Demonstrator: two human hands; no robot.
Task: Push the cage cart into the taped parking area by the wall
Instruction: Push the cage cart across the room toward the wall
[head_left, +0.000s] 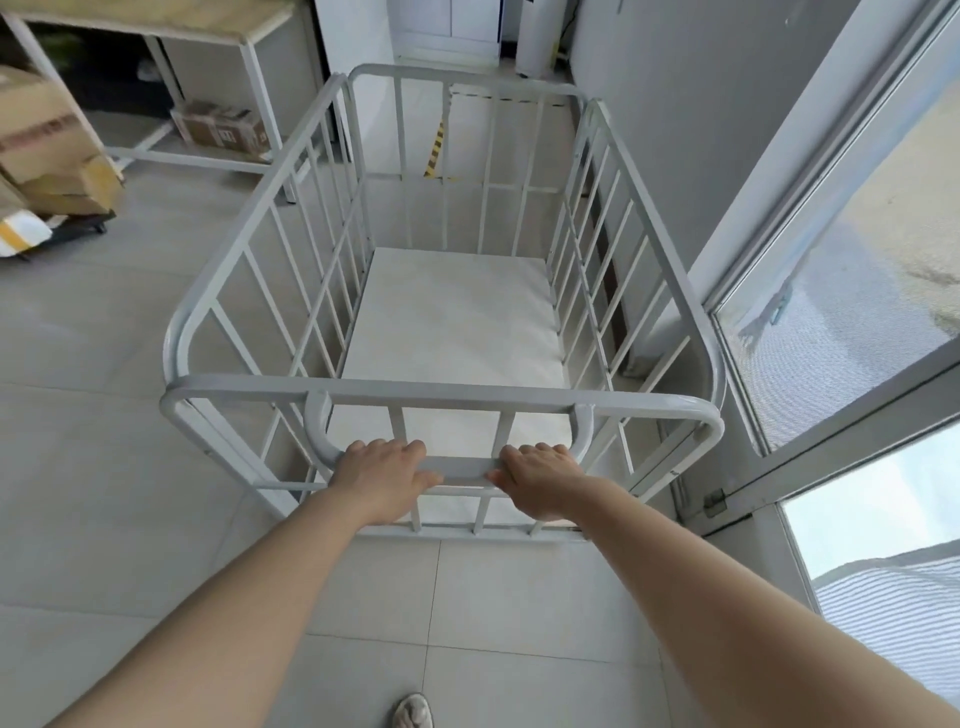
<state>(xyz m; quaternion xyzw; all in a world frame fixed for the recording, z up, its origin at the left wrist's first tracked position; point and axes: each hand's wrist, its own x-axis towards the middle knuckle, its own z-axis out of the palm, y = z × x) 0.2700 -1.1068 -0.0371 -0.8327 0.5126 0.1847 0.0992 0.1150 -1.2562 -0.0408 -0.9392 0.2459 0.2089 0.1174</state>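
Observation:
A white metal cage cart (441, 387) with barred sides and a pale flat floor stands in front of me, empty. My left hand (384, 467) and my right hand (540, 475) both grip its low handle bar (462, 467) at the near end. Beyond the cart's far end, yellow-and-black tape (435, 150) marks a strip on the floor beside the grey wall (675, 130). More dashed tape (498, 96) runs across the floor farther back.
A glass window wall (857, 312) runs close along the cart's right side. At the left stand a white-framed table (249, 57), a cardboard box (221, 127) under it, and stacked boxes on a dolly (52, 156). My shoe (414, 711) shows on the tiled floor.

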